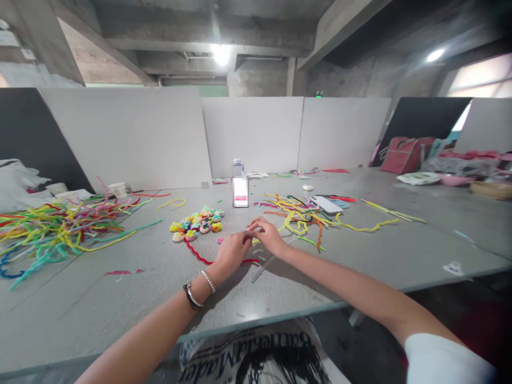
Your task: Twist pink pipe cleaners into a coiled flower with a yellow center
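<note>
My left hand [231, 252] and my right hand [269, 237] meet above the grey table [160, 309], fingertips pinched together. Whatever small thing they hold between them is too hidden to name. A red pipe cleaner [196, 253] runs along the table and passes beneath my left hand. Just left of the hands lies a pile of small, colourful fuzzy flowers [205, 227]. Below my right hand rests a thin grey strip [262, 270], perhaps a ruler. Yellow and orange pipe cleaners [296, 225] lie loosely beyond my right hand.
A large tangle of pipe cleaners [76, 226] covers the left side. Ahead stands a bottle [237, 168]. To the right are a phone [330, 204], a pink bag [404, 154] and a basket [492, 189]. White panels [252, 133] line the far edge.
</note>
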